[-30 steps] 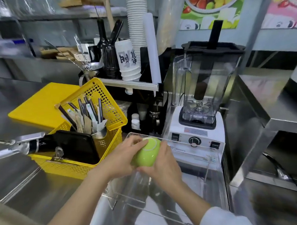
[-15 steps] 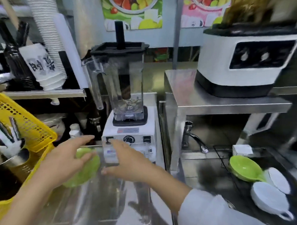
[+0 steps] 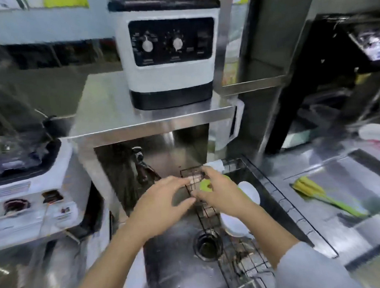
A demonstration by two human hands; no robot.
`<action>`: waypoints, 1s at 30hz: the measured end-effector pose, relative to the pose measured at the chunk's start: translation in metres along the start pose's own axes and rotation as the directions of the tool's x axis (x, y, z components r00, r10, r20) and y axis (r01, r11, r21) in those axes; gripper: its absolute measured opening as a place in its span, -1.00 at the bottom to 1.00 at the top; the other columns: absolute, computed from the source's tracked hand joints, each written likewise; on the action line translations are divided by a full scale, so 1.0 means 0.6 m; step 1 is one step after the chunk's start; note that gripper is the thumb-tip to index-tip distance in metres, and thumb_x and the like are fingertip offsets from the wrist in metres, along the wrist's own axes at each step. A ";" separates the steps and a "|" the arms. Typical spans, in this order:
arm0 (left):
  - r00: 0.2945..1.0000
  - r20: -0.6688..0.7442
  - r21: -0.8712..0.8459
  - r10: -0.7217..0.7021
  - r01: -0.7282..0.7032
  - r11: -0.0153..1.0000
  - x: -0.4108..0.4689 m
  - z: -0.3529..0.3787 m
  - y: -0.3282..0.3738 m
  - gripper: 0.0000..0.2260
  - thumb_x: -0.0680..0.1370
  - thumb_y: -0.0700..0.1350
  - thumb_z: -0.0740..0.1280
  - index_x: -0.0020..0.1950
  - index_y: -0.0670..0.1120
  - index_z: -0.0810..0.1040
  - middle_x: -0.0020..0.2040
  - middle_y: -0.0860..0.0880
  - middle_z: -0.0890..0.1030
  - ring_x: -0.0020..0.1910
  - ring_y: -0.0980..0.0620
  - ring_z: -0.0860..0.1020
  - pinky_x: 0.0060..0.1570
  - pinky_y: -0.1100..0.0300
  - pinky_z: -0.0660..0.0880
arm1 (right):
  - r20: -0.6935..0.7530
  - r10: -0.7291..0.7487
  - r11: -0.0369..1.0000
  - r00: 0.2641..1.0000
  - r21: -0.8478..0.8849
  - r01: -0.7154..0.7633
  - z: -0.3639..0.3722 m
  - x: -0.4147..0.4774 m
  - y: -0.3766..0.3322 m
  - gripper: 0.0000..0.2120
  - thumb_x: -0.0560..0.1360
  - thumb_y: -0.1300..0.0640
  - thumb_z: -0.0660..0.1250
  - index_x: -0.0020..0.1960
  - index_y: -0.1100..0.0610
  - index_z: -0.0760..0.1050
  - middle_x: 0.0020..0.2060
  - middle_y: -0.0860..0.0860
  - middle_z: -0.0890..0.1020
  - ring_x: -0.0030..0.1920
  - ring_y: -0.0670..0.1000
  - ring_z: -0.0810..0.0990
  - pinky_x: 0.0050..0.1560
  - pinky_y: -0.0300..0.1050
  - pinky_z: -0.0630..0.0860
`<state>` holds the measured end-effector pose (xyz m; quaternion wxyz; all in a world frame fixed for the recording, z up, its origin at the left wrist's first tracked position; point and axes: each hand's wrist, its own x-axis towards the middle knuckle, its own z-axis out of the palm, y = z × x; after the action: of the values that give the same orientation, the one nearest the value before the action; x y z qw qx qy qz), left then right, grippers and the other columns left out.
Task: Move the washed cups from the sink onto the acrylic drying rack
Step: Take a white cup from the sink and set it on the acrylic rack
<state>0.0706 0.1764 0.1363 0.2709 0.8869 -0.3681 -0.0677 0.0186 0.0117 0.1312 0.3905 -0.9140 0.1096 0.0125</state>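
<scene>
— What are the hands doing?
— The right hand [image 3: 221, 192] is reaching over the wire basket [image 3: 244, 263] in the sink [image 3: 174, 260], fingers [image 3: 204, 172] curling around a green cup [image 3: 205, 185]. The left hand [image 3: 163, 201] is hovering beside it, fingers spread, holding nothing.
— Other cups?
— Two white cups [image 3: 251, 192] are lying in the basket.

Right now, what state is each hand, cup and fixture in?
Right hand: closing on the green cup, grip unclear.
Left hand: open, empty.
White cups: lying in the wire basket.
Faucet: no water seen.
Drain: uncovered.
Green brush: lying on counter.
</scene>
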 end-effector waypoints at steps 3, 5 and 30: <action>0.995 0.070 -0.042 -0.075 0.078 0.996 0.053 0.083 0.031 -0.53 0.47 0.14 0.27 0.33 -0.01 0.41 0.30 0.00 0.48 0.30 0.01 0.42 0.28 0.19 0.31 | -0.046 0.187 0.982 0.981 -0.012 -0.188 -0.025 -0.006 0.105 -0.45 0.46 -0.04 0.31 0.36 0.12 0.23 0.29 0.13 0.46 0.25 0.13 0.45 0.17 -0.02 0.42; 0.975 0.119 -0.067 -0.189 0.198 0.978 0.080 0.136 0.043 -0.55 0.49 0.03 0.31 0.35 -0.06 0.39 0.29 -0.08 0.50 0.24 -0.06 0.47 0.24 0.12 0.38 | -0.090 0.300 0.952 0.950 -0.042 -0.305 -0.031 -0.010 0.166 -0.52 0.46 -0.07 0.29 0.27 0.16 0.32 0.20 0.17 0.53 0.18 0.16 0.49 0.06 -0.04 0.42; 0.613 0.335 -0.825 -0.715 0.557 0.091 0.094 0.234 0.116 -0.35 0.24 0.14 0.53 0.10 -0.09 0.26 0.05 -0.12 0.51 -0.05 -0.06 0.58 -0.22 0.09 0.55 | -0.182 0.016 0.999 0.983 -0.025 -0.020 -0.001 -0.077 0.183 -0.53 0.46 -0.28 0.12 0.24 -0.04 0.40 -0.19 0.03 0.65 -0.11 0.08 0.59 -0.11 -0.02 0.52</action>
<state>0.0235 0.0361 0.0590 0.6561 0.6761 0.1694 -0.2894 -0.0492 -0.0533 0.0586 0.3665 -0.9154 0.1529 -0.0659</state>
